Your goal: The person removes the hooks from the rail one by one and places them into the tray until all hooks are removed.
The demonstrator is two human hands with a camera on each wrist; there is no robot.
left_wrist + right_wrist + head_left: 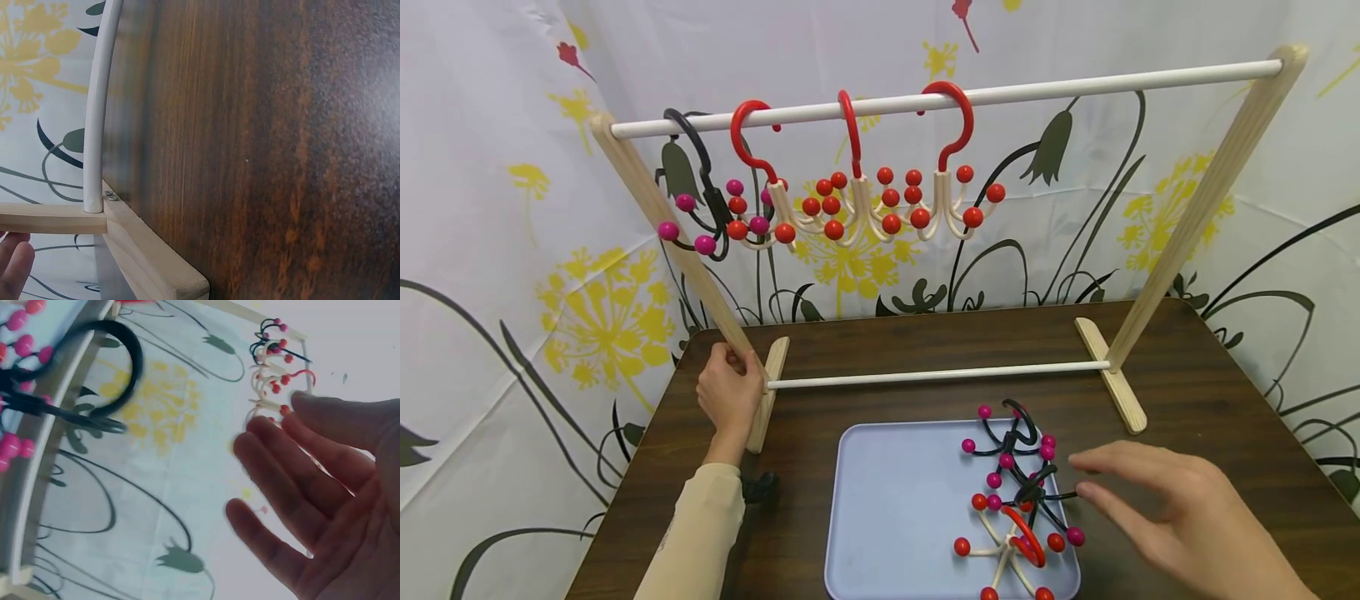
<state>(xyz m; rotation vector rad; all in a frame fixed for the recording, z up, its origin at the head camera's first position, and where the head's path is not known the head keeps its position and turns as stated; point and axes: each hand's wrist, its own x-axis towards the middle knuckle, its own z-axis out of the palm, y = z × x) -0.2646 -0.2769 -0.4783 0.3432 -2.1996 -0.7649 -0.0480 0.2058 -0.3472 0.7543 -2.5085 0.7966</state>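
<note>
At the lower left of the wooden rack, my left hand holds the left upright post near its foot; in the left wrist view its fingers lie against that post. My right hand is held with fingers extended and nothing in them, just right of the blue-grey tray. Closest to its fingertips is a black multi-arm hook with magenta balls. Behind that one lies another black hook. A cream hook with a red top and red balls lies nearer me.
Along the rack's white top rod hang a black hook and three red-topped ones, the rightmost near mid-rod. A lower white rod joins the feet. A small black object lies beside my left wrist. A floral curtain hangs behind.
</note>
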